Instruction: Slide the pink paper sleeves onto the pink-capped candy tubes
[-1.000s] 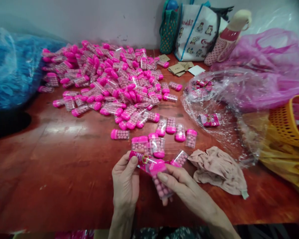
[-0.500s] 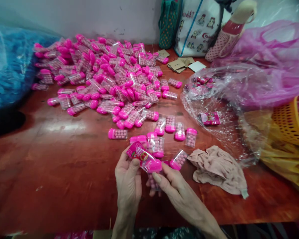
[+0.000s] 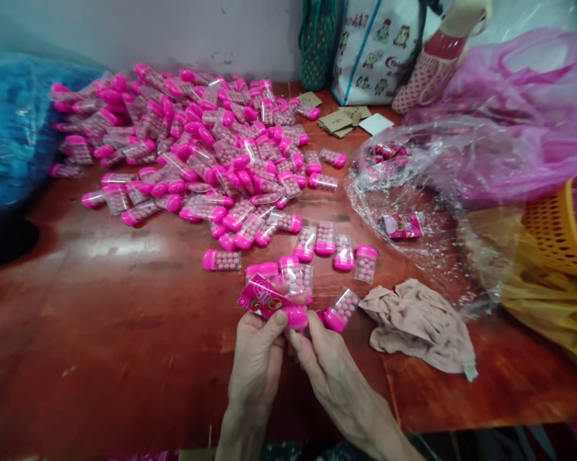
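Observation:
My left hand [image 3: 257, 358] is closed, its thumb against a pink printed plastic sleeve [image 3: 262, 296] and the edge of a pink cap. That cap [image 3: 296, 317] tops a small clear candy container, whose body is mostly hidden behind my fingers. My right hand [image 3: 329, 358] pinches the same container from the right side. The sleeve sticks out up and left of the cap; whether it goes round the container I cannot tell. Just beyond my hands lie several more candy containers [image 3: 298, 276], with another container [image 3: 342, 309] tilted near my right fingers.
A large heap of pink-capped candy containers [image 3: 192, 147] covers the back left, beside a blue plastic bag [image 3: 19, 128]. A crumpled cloth [image 3: 420, 326] lies at right. Behind it are a clear bag [image 3: 432, 192] with printed sleeves, a yellow basket [image 3: 552, 224] and cardboard pieces [image 3: 336, 121].
My left hand has moved right and its thumb now reaches the cap. The sleeve has tilted and sits lower. The container's body has gone behind my fingers. The view has shifted slightly.

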`<state>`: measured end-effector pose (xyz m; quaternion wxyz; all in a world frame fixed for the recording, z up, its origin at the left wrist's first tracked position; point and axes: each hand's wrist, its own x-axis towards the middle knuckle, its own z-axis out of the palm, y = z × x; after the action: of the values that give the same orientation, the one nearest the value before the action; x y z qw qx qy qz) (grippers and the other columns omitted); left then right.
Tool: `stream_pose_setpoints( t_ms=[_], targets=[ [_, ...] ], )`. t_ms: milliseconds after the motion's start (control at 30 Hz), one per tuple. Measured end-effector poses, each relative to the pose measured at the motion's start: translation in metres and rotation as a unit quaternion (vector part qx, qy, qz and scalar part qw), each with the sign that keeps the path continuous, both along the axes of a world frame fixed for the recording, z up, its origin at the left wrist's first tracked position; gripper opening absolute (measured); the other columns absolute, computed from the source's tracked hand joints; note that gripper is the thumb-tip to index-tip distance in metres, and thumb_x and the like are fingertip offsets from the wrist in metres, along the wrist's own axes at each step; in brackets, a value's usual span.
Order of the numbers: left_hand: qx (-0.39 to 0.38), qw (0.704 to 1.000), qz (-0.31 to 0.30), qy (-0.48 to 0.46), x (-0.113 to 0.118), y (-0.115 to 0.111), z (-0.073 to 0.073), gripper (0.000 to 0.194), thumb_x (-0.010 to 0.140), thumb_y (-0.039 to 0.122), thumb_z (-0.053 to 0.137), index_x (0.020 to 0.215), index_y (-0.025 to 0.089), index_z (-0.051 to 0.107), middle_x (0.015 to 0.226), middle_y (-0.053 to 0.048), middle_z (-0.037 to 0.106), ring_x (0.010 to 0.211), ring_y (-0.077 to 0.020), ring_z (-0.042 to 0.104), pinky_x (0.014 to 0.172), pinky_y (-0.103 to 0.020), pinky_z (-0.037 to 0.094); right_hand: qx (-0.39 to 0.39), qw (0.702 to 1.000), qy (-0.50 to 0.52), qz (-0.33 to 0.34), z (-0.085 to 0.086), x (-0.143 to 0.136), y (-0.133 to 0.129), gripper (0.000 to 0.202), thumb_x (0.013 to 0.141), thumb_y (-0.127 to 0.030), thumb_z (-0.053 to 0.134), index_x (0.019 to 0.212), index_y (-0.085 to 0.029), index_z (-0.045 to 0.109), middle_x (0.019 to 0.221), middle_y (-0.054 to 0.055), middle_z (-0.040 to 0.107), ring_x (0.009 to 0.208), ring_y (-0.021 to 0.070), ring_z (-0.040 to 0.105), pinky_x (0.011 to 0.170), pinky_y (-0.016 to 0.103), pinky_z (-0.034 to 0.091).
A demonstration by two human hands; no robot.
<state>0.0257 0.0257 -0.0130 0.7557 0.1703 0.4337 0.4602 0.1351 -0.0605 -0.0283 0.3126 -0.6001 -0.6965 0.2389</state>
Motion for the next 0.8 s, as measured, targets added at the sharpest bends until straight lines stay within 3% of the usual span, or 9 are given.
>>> stream_pose_setpoints(
  t_ms=[100,200,300,400,467,567,700,800],
  targets=[
    [-0.017,0.999,-0.033,-0.033,0.001,-0.001,-0.002,0.033,0.061,0.03,0.078,0.09,0.015,0.07,0.075,-0.009,0.073,0.08,-0.0253,0.067,0.074,-0.036,0.052,-0.013,0.999,0.006,0.049,-0.002,0.006,0.001,0.041,0.095,-0.015,0.033,0.135,-0.022,0.039,0.14,0.009,0.043,0.124,0.021,0.045,0.099,0.034,0.042],
    [-0.033,0.998,-0.049,-0.034,0.003,-0.003,-0.002,0.037,0.06,0.039,0.077,0.088,0.017,0.071,0.077,-0.009,0.073,0.081,-0.026,0.067,0.073,-0.035,0.052,-0.044,0.997,0.054,0.014,0.001,0.006,0.007,0.042,0.095,-0.023,0.035,0.137,-0.018,0.033,0.135,0.013,0.047,0.121,0.0212,0.048,0.096,0.032,0.044],
    [-0.021,0.999,-0.047,-0.006,0.006,-0.005,0.001,0.038,0.058,0.044,0.077,0.084,0.015,0.072,0.08,-0.01,0.073,0.082,-0.027,0.067,0.075,-0.036,0.052,-0.128,0.983,0.118,-0.061,0.012,0.0,0.02,0.034,0.095,-0.031,0.036,0.126,-0.019,0.042,0.105,0.01,0.065,0.092,0.0194,0.063,0.076,0.028,0.053],
    [-0.001,0.999,-0.024,0.023,0.008,-0.005,0.002,0.035,0.061,0.045,0.075,0.077,0.014,0.072,0.081,-0.011,0.072,0.084,-0.0282,0.066,0.077,-0.037,0.052,-0.136,0.974,0.167,-0.071,0.024,-0.007,0.033,0.024,0.096,-0.029,0.031,0.099,-0.019,0.053,0.074,0.003,0.064,0.065,0.0165,0.063,0.063,0.025,0.052],
    [0.012,0.999,-0.013,0.028,0.008,-0.004,0.002,0.03,0.063,0.042,0.074,0.075,0.014,0.073,0.082,-0.011,0.072,0.087,-0.0285,0.065,0.079,-0.038,0.051,-0.103,0.977,0.17,-0.077,0.028,-0.011,0.037,0.024,0.095,-0.027,0.031,0.096,-0.019,0.053,0.075,0.004,0.065,0.067,0.0181,0.063,0.065,0.027,0.052],
    [0.024,0.999,-0.029,0.007,0.006,-0.003,0.001,0.026,0.063,0.039,0.075,0.072,0.015,0.072,0.084,-0.011,0.071,0.091,-0.0298,0.063,0.08,-0.039,0.051,-0.082,0.98,0.163,-0.081,0.028,-0.012,0.037,0.027,0.095,-0.029,0.03,0.107,-0.018,0.051,0.086,0.008,0.066,0.077,0.0206,0.064,0.071,0.029,0.052],
    [0.016,0.999,-0.043,-0.021,0.001,-0.003,-0.002,0.025,0.061,0.041,0.075,0.06,0.017,0.068,0.088,-0.01,0.07,0.095,-0.0303,0.062,0.082,-0.04,0.05,-0.125,0.972,0.19,-0.06,0.027,-0.005,0.028,0.029,0.095,-0.034,0.033,0.116,-0.023,0.049,0.097,0.006,0.064,0.084,0.0193,0.063,0.075,0.027,0.05],
    [0.034,0.996,-0.082,-0.017,-0.003,-0.003,-0.002,0.033,0.059,0.046,0.075,0.071,0.016,0.072,0.09,-0.013,0.07,0.096,-0.0312,0.061,0.08,-0.039,0.051,-0.182,0.953,0.239,-0.029,0.026,0.004,0.025,0.026,0.096,-0.036,0.033,0.114,-0.027,0.05,0.089,0.001,0.064,0.08,0.0161,0.061,0.072,0.023,0.049]
  ],
)
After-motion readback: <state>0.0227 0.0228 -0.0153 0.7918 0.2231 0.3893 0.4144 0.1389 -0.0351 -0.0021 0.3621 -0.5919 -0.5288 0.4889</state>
